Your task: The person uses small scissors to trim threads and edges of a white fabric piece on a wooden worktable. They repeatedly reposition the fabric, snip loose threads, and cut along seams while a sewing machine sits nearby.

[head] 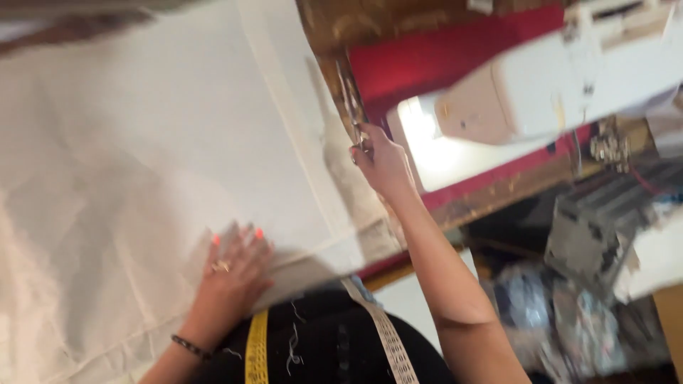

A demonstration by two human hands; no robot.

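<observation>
A large sheet of white fabric (pixel 156 163) covers the table. My left hand (pixel 231 274) lies flat on its near edge, fingers spread, pressing it down. My right hand (pixel 380 163) is stretched forward at the fabric's right edge and is closed around the handles of metal scissors (pixel 351 99), whose blades point away from me along that edge. A yellow and white measuring tape (pixel 257 348) hangs around my neck over dark clothing.
A white sewing machine (pixel 562 78) stands on the right on a wooden table with a red cloth (pixel 434 53). Bags and cluttered items (pixel 569 313) sit low on the right, beside the table.
</observation>
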